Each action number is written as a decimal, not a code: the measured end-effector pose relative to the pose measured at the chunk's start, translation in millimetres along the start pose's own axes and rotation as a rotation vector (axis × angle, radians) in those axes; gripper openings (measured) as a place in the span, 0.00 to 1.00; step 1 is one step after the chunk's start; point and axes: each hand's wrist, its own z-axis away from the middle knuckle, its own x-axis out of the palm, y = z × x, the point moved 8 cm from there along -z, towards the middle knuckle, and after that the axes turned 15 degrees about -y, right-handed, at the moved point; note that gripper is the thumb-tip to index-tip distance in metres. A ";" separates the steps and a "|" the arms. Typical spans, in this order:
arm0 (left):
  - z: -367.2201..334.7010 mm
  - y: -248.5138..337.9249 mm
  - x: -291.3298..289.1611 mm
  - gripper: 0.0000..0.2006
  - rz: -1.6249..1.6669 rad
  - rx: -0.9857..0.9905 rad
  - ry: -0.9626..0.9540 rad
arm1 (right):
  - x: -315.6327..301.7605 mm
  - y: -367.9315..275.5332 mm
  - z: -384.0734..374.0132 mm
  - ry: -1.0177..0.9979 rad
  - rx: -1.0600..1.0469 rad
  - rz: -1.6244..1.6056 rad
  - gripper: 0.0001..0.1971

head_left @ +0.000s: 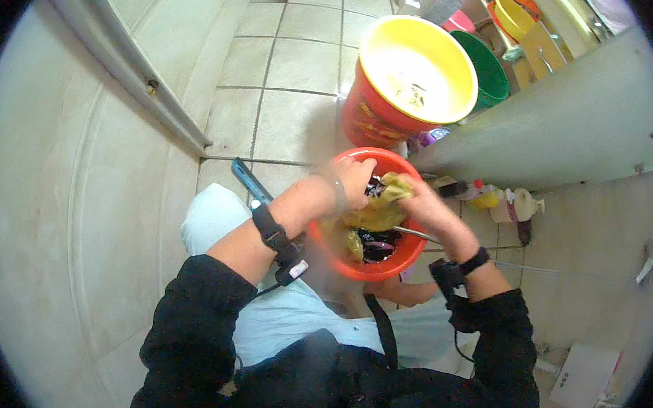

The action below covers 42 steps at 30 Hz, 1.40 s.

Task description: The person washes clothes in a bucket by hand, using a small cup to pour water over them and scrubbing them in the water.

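Note:
An orange-red bucket [413, 257] stands between my knees. Inside it lie dark, shiny wet items [377, 245], too jumbled to tell apart. Over its middle I hold a wet yellow-green cloth [375, 217] bunched between both hands. My left hand [353, 183] is closed with curled fingers at the cloth's left side, beside a dark patch with pale specks. My right hand [424, 205] is closed on the bunched upper right end of the cloth. A thin metal tube [416, 233] reaches over the bucket's right rim, its end hidden inside.
Just beyond stands a tall red bucket with a yellow inside [379, 116]. Behind it is a green bucket [481, 67]. Bottles [484, 195] line the right wall. A blue-handled tool [250, 179] lies by my left knee. Tiled walls close in on both sides.

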 end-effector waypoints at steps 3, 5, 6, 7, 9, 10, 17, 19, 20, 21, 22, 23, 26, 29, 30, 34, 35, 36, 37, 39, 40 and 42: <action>-9.2 19.6 12.7 0.35 0.081 0.247 0.035 | -28.9 -41.7 28.0 0.139 -0.127 -0.331 0.17; 2.1 42.0 2.8 0.31 0.182 0.260 0.150 | -36.3 -68.0 44.5 0.198 -0.203 -0.507 0.16; -0.4 48.3 1.8 0.31 0.169 0.268 0.147 | -37.6 -77.4 54.0 0.202 -0.218 -0.568 0.14; -1.2 57.1 -0.8 0.27 0.040 0.288 0.159 | -42.1 -80.0 57.9 0.219 -0.249 -0.605 0.15; 0.1 72.2 -1.2 0.23 -0.100 0.307 0.165 | -52.5 -72.8 64.2 0.238 -0.290 -0.650 0.16; 2.7 73.0 -1.6 0.20 0.239 0.391 0.131 | -68.0 -61.1 66.9 0.372 -0.327 -0.514 0.17; -29.1 32.7 46.2 0.12 1.758 0.380 -0.179 | -47.8 38.3 36.8 0.466 -0.290 0.049 0.27; -40.1 25.2 67.6 0.13 1.878 0.241 -0.177 | -19.1 51.0 23.5 0.443 -0.264 0.153 0.20; -47.9 25.1 85.6 0.15 2.010 0.122 -0.185 | -10.9 56.2 23.3 0.421 -0.178 0.284 0.17; -52.4 15.8 95.5 0.20 2.007 0.036 -0.106 | -6.8 52.7 20.3 0.427 -0.183 0.253 0.17; -56.5 10.4 102.8 0.20 1.991 0.003 -0.108 | -6.7 52.5 16.8 0.433 -0.132 0.226 0.15; -59.9 -1.4 109.2 0.21 1.957 -0.091 -0.066 | -5.6 53.7 12.5 0.440 -0.082 0.197 0.16; -77.0 -46.9 127.2 0.22 1.903 -0.102 0.063 | 7.1 40.3 -0.3 0.525 -0.186 0.232 0.18; -89.0 -6.6 135.6 0.17 1.894 0.001 -0.025 | -23.1 73.1 -9.4 0.524 0.059 0.391 0.21; -90.1 0.5 133.2 0.17 1.881 -0.009 -0.039 | -28.5 82.3 -11.2 0.522 0.072 0.369 0.24; -76.7 -62.6 135.1 0.17 1.853 -0.203 -0.063 | -4.9 47.9 -17.1 0.444 -0.002 0.326 0.23; -64.4 -109.1 109.5 0.17 1.628 0.105 -0.020 | 19.6 6.0 -17.5 0.430 -0.135 0.335 0.22; -75.9 -75.1 119.3 0.16 1.758 0.083 -0.024 | 14.7 13.9 2.1 0.480 -0.155 0.348 0.22; -82.3 -41.6 125.3 0.15 1.884 0.056 -0.018 | 9.1 26.5 16.0 0.530 -0.175 0.355 0.20; -79.1 -56.3 123.3 0.15 1.843 0.021 0.031 | 2.9 25.2 0.5 0.498 -0.155 0.422 0.18; -76.3 -67.0 125.7 0.15 1.815 -0.006 0.054 | -2.0 28.3 -11.0 0.474 -0.112 0.501 0.17; -76.4 1.1 122.1 0.15 1.875 -0.021 -0.128 | -35.9 85.2 -12.3 0.532 0.057 0.284 0.19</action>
